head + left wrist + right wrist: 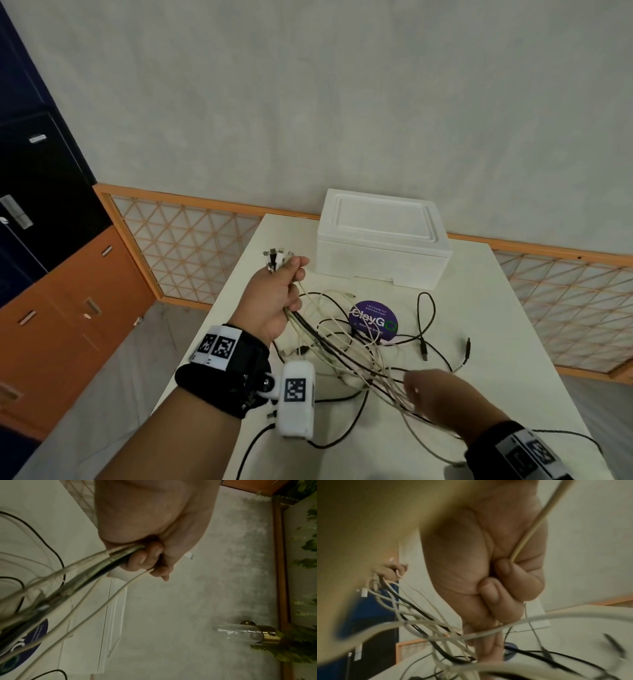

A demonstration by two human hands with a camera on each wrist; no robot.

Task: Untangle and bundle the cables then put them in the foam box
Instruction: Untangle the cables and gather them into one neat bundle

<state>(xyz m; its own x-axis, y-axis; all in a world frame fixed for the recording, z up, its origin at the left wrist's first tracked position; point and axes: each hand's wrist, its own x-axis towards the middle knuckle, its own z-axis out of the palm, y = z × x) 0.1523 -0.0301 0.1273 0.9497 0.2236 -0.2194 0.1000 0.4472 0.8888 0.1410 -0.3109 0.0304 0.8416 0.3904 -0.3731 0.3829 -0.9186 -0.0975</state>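
Note:
My left hand (286, 287) is raised over the white table (513, 342) and grips a bunch of white and black cables (329, 346) near their ends; the connectors (275, 258) stick out above the fist. In the left wrist view the fingers (149, 559) curl round the cable bunch (96, 566). The strands slant down to my right hand (428, 394) near the front edge. There, the curled fingers (503, 588) hold a white cable (537, 523) that runs through the fist. The white foam box (380, 240) stands at the back of the table with its lid on.
Loose black cables (424, 318) lie across the table middle, over a round purple sticker (374, 320). An orange lattice rail (191, 240) runs behind the table. Dark and orange cabinets (51, 274) stand at the left, beyond the table's left edge.

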